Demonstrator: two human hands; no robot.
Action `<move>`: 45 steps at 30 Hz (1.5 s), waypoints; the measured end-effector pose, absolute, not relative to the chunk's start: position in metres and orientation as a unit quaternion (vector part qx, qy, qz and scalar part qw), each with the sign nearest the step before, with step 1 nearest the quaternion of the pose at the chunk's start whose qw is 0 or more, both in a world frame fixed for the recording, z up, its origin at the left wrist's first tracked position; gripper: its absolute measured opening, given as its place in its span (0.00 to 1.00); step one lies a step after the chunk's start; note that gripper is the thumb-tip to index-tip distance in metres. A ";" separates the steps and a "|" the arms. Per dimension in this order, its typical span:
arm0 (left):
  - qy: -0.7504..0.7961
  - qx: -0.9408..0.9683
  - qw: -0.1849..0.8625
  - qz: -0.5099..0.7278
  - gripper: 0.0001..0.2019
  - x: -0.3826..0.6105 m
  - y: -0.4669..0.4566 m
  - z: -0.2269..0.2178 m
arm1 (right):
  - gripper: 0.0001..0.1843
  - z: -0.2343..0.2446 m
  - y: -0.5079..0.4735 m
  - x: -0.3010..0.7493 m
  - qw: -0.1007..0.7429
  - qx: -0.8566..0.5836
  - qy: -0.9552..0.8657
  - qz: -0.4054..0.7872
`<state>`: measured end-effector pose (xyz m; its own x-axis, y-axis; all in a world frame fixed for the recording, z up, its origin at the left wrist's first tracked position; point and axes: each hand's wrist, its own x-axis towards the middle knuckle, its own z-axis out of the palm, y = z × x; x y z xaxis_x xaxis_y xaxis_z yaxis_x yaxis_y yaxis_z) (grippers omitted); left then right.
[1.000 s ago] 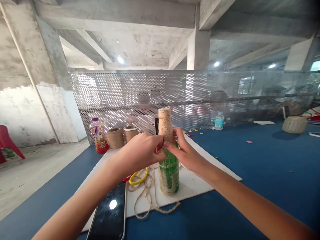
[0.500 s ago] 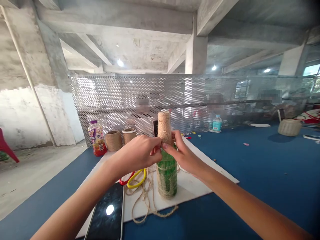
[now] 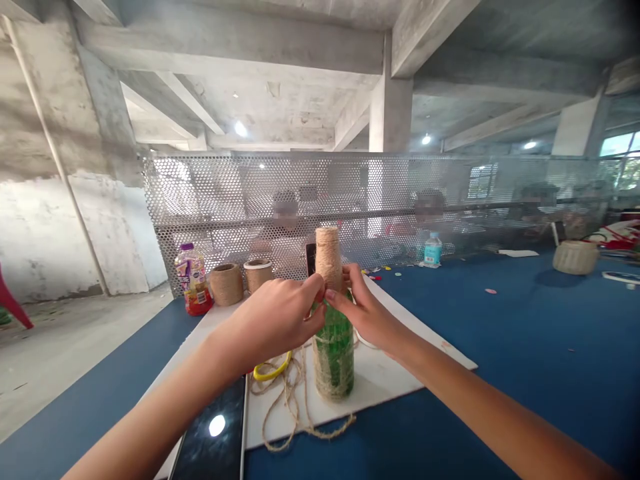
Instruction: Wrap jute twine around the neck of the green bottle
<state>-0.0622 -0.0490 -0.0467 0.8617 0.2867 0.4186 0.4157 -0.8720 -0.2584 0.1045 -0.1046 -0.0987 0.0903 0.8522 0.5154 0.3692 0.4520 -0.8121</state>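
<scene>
A green glass bottle (image 3: pixel 334 343) stands upright on a white board (image 3: pixel 395 377); its neck and base are wrapped in jute twine. My left hand (image 3: pixel 273 319) and my right hand (image 3: pixel 361 308) meet at the bottle's shoulder, fingers pinched on the twine there. Loose twine (image 3: pixel 295 407) trails from the bottle over the board's front edge. Yellow-handled scissors (image 3: pixel 273 370) lie just below my left hand, partly hidden by it.
A dark phone (image 3: pixel 213 437) lies at the board's near left. Two twine spools (image 3: pixel 226 283) and a juice bottle (image 3: pixel 191 288) stand at the back left. A perforated metal screen (image 3: pixel 400 200) has people seated behind it. A woven basket (image 3: pixel 574 257) sits far right on the blue table (image 3: pixel 525 347).
My hands stay pinched at the bottle's shoulder, the left one shifting slightly over the scissors. The view has tilted a little.
</scene>
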 end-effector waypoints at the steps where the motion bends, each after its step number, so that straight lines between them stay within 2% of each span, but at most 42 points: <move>1: -0.187 -0.947 0.178 -0.189 0.07 -0.063 -0.050 -0.048 | 0.16 -0.099 -0.104 0.105 0.562 -0.479 -0.639 0.214; 9: -0.214 -0.944 0.183 -0.169 0.12 -0.064 -0.053 -0.051 | 0.18 -0.099 -0.101 0.104 0.565 -0.486 -0.636 0.201; 20: -0.271 -0.939 0.126 -0.168 0.07 -0.065 -0.040 -0.040 | 0.19 -0.100 -0.103 0.105 0.557 -0.500 -0.630 0.205; 29: -0.356 -0.918 0.116 -0.129 0.06 -0.078 0.033 -0.040 | 0.18 -0.098 -0.104 0.107 0.542 -0.505 -0.634 0.223; 33: -0.387 -0.907 0.119 -0.116 0.12 -0.084 0.051 -0.043 | 0.18 -0.097 -0.104 0.107 0.538 -0.506 -0.633 0.231; 37: -0.318 -0.936 0.073 -0.133 0.19 -0.081 0.025 -0.032 | 0.18 -0.095 -0.105 0.105 0.542 -0.509 -0.628 0.229; 39: -0.223 -0.963 -0.060 -0.139 0.21 -0.078 0.006 -0.026 | 0.18 -0.094 -0.105 0.103 0.549 -0.504 -0.626 0.229; 40: -0.208 -0.965 -0.078 -0.141 0.20 -0.076 -0.002 -0.025 | 0.19 -0.094 -0.105 0.102 0.552 -0.503 -0.625 0.229; 45: -0.196 -0.970 -0.032 -0.140 0.15 -0.073 -0.014 -0.025 | 0.18 -0.091 -0.105 0.100 0.556 -0.509 -0.617 0.228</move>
<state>-0.0727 -0.0140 -0.0250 0.8842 0.3889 0.2588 0.3708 -0.9213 0.1176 0.0999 -0.1046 -0.0907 0.1357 0.8811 0.4531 0.3748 0.3777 -0.8467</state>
